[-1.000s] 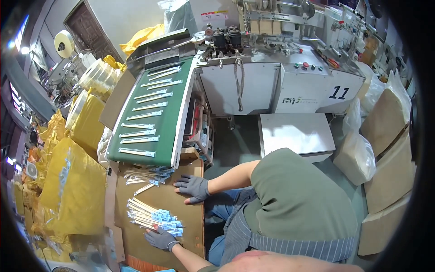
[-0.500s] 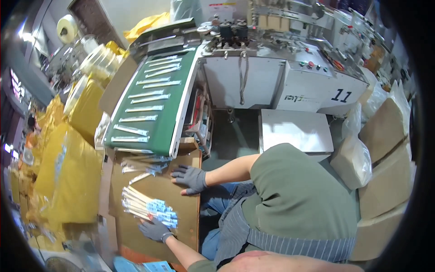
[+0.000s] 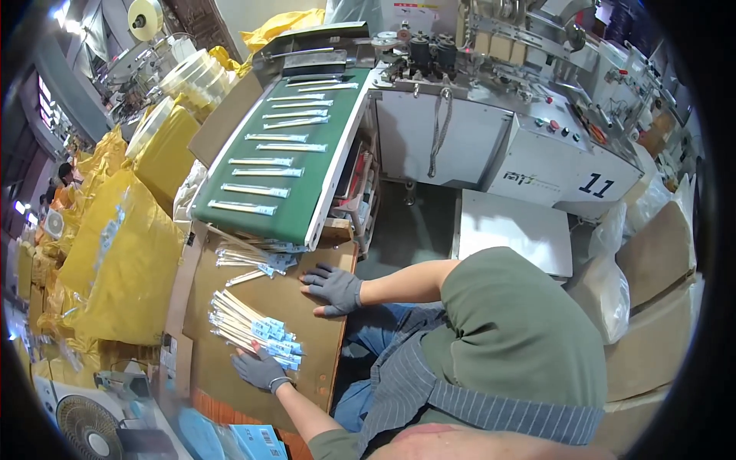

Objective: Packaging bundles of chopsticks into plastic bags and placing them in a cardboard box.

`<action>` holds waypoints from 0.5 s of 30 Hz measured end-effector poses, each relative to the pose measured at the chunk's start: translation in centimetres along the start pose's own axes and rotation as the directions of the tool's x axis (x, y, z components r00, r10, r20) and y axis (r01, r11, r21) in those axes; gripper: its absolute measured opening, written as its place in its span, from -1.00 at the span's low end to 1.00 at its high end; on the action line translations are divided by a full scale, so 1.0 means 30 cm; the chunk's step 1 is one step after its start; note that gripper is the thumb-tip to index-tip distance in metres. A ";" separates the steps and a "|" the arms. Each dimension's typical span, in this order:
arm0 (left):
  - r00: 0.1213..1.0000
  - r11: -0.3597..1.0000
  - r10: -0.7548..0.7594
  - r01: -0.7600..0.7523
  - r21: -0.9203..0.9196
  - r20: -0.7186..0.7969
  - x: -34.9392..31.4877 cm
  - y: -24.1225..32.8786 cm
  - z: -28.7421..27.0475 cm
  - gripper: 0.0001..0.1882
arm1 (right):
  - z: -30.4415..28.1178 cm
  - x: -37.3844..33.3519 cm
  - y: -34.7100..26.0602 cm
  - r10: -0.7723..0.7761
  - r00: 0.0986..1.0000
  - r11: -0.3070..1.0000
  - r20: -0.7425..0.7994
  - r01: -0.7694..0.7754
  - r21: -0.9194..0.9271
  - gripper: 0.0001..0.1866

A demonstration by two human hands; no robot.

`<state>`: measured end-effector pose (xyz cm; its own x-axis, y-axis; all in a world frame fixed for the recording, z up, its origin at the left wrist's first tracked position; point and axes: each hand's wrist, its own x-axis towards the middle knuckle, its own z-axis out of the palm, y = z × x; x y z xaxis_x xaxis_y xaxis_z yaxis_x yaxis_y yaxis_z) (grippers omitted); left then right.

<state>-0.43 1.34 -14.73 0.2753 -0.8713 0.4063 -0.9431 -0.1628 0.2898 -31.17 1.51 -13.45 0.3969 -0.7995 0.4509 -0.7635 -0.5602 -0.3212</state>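
Note:
A fanned pile of wrapped chopsticks (image 3: 249, 318), pale sticks with blue-printed wrapper ends, lies on a brown cardboard surface (image 3: 322, 360). My left hand (image 3: 259, 369), in a grey fingerless glove, rests against the pile's near side with its fingers stretched out, touching the sticks. Gloved the same way, my right hand (image 3: 333, 289) lies flat and spread on the cardboard, holding nothing. A second, looser heap of wrapped chopsticks (image 3: 261, 251) sits beyond it, below the end of a green conveyor belt (image 3: 230, 195). More single packets lie crosswise along that belt.
A white machine cabinet (image 3: 529, 165) with buttons stands at the back right. Yellow plastic-covered bundles (image 3: 123, 261) line the left. A fan (image 3: 88, 425) and a blue packet (image 3: 257, 443) are at the lower left. Cardboard boxes (image 3: 652, 253) stand at right.
My view has swung, shifting the whole scene. Packets on the belt have moved toward its near end, and the lowest ones have left it. Both hands stay nearly still on the cardboard.

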 end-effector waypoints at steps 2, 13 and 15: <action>0.999 1.000 0.007 -0.007 0.010 -0.033 -0.001 -0.004 0.006 -0.35 | -0.002 0.000 0.000 -0.009 1.000 1.000 0.002 0.009 -0.015 -0.35; 0.997 0.999 0.037 -0.036 0.016 -0.070 -0.002 -0.019 0.022 -0.36 | 0.004 0.004 -0.002 -0.015 1.000 1.000 -0.016 0.015 0.002 -0.35; 0.997 0.999 0.036 -0.035 0.014 -0.064 -0.002 -0.012 0.018 -0.36 | 0.007 0.003 0.000 -0.013 1.000 1.000 -0.015 0.013 -0.001 -0.35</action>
<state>-0.20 1.21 -15.32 0.2527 -0.8451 0.4711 -0.9548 -0.1389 0.2628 -31.03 1.41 -13.58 0.3990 -0.7889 0.4674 -0.7591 -0.5701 -0.3142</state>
